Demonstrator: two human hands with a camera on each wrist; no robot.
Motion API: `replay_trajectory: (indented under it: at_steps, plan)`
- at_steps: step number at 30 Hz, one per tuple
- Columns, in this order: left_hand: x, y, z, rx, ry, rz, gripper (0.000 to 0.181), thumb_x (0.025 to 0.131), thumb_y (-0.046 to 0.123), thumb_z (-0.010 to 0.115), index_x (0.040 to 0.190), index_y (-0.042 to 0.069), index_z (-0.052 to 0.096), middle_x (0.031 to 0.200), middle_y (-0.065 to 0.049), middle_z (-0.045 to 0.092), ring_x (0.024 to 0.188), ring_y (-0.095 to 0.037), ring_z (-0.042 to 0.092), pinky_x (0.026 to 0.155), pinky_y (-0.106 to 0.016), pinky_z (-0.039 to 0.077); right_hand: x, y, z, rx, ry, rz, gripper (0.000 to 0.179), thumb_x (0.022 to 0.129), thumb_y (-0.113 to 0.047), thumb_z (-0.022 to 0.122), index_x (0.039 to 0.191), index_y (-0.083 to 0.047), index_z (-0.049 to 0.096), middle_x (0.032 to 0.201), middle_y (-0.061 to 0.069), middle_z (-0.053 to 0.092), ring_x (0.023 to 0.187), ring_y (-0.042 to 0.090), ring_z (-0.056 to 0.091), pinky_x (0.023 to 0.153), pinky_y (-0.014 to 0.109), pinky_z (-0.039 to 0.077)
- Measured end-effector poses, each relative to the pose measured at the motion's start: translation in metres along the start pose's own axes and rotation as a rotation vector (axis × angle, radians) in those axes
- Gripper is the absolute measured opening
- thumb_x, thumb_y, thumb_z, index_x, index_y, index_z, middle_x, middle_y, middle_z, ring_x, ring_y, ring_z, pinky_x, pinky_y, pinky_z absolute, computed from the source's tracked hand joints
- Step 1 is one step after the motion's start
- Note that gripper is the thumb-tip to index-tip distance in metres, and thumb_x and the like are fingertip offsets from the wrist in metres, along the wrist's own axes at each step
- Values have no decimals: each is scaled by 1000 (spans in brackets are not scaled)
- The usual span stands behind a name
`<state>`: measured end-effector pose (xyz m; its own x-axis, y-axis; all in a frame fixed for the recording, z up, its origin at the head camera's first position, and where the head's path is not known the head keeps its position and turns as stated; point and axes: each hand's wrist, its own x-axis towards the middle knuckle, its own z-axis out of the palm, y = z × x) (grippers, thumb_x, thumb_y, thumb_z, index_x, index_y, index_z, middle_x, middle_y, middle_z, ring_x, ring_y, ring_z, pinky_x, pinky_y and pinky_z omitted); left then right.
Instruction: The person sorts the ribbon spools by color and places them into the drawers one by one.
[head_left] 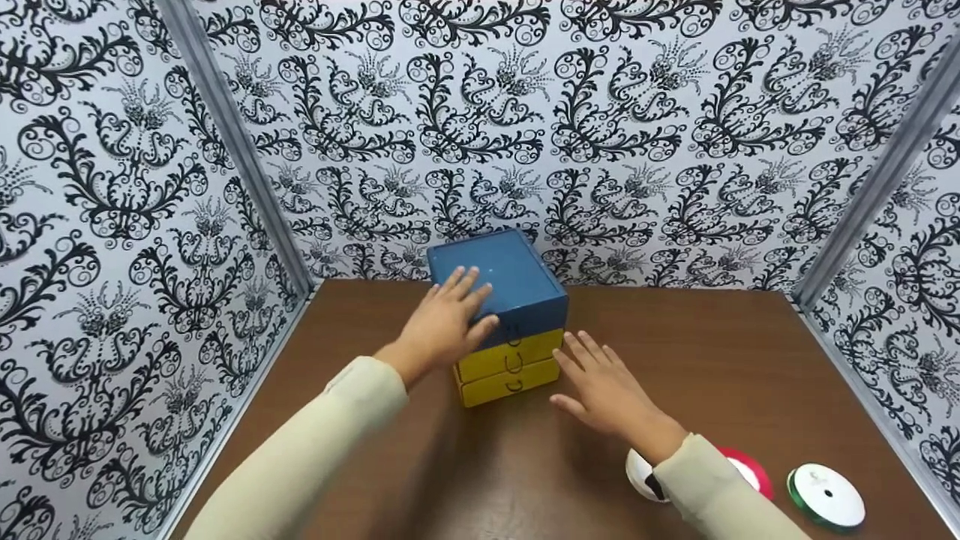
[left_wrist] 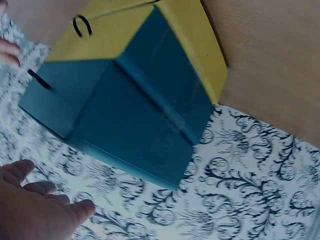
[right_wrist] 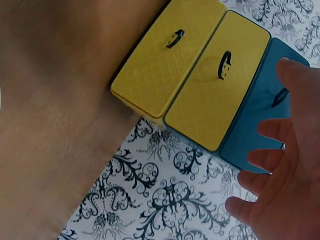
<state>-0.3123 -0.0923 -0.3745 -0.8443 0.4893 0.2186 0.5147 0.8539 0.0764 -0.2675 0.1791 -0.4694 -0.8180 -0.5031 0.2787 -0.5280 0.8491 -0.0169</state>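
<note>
A small drawer box with a blue top section (head_left: 499, 270) and two yellow drawer fronts (head_left: 480, 366) stands at the back middle of the table. Black loop handles (right_wrist: 225, 65) show on its front faces in the right wrist view. My left hand (head_left: 442, 322), fingers spread, overlaps the blue top's front left edge in the head view. Over in the left wrist view, that hand (left_wrist: 40, 210) appears beside the blue section (left_wrist: 135, 120), with a gap between them. To the box's front right, my right hand (head_left: 607, 386) holds nothing, its fingers extended and apart.
Near the front right of the brown table (head_left: 712, 360) lie a white spool (head_left: 640, 472), a red-rimmed spool (head_left: 757, 476) and a green-edged white spool (head_left: 829, 495). My right sleeve partly covers the first two. Patterned walls (head_left: 525, 112) enclose the back and sides.
</note>
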Motion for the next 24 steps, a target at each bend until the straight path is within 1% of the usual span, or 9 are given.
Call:
replay_trajectory:
  at_steps: [3, 6, 9, 12, 15, 18, 21, 24]
  plan:
    - [8, -6, -1, -23, -3, -48, 63, 93, 56, 33, 145, 22, 30, 153, -3, 10, 140, -25, 6, 109, -52, 8, 5, -2, 2, 0, 8, -18, 68, 86, -53, 53, 138, -11, 43, 149, 13, 24, 136, 32, 20, 106, 53, 23]
    - [14, -10, -2, -53, -32, -104, 61, 93, 54, 36, 145, 22, 30, 153, -2, 9, 140, -25, 4, 108, -54, 6, 9, -3, 3, -8, 15, -33, 68, 87, -55, 51, 138, -10, 43, 148, 13, 26, 136, 33, 21, 106, 53, 23]
    - [21, -14, 1, -77, -42, -149, 61, 93, 54, 35, 146, 24, 29, 153, -1, 8, 140, -24, 2, 108, -55, 5, 13, -3, 4, -9, 26, -41, 69, 87, -56, 49, 138, -10, 43, 148, 14, 27, 135, 33, 23, 105, 53, 25]
    - [29, -18, 4, -117, -16, -182, 61, 93, 54, 34, 145, 23, 30, 153, -3, 10, 140, -25, 4, 108, -55, 8, 17, -3, 3, 3, 34, -40, 69, 87, -56, 49, 137, -9, 43, 147, 15, 30, 134, 33, 25, 104, 53, 26]
    - [37, -20, 8, -199, -2, -208, 61, 94, 53, 34, 145, 20, 30, 153, -6, 12, 140, -27, 7, 109, -53, 11, 21, -3, 3, 17, 35, -34, 69, 87, -56, 49, 138, -10, 43, 146, 15, 32, 133, 33, 27, 104, 51, 28]
    - [43, -22, 12, -279, 1, -230, 61, 94, 52, 35, 145, 19, 30, 153, -7, 13, 139, -28, 8, 109, -53, 12, 24, -4, 4, 39, 46, -33, 67, 87, -54, 51, 137, -9, 43, 144, 15, 35, 132, 33, 31, 104, 49, 30]
    - [47, -23, 17, -338, 13, -248, 61, 94, 51, 38, 145, 18, 31, 152, -9, 15, 139, -29, 10, 109, -52, 14, 25, -7, 5, 68, 38, -22, 67, 87, -54, 52, 138, -11, 43, 143, 15, 37, 131, 32, 33, 104, 48, 30]
    - [56, -25, 20, -377, 66, -278, 61, 93, 49, 41, 143, 16, 34, 151, -11, 18, 138, -31, 12, 110, -49, 14, 30, -5, 4, 87, 28, -5, 67, 87, -54, 51, 138, -11, 43, 142, 14, 38, 129, 32, 35, 103, 48, 31]
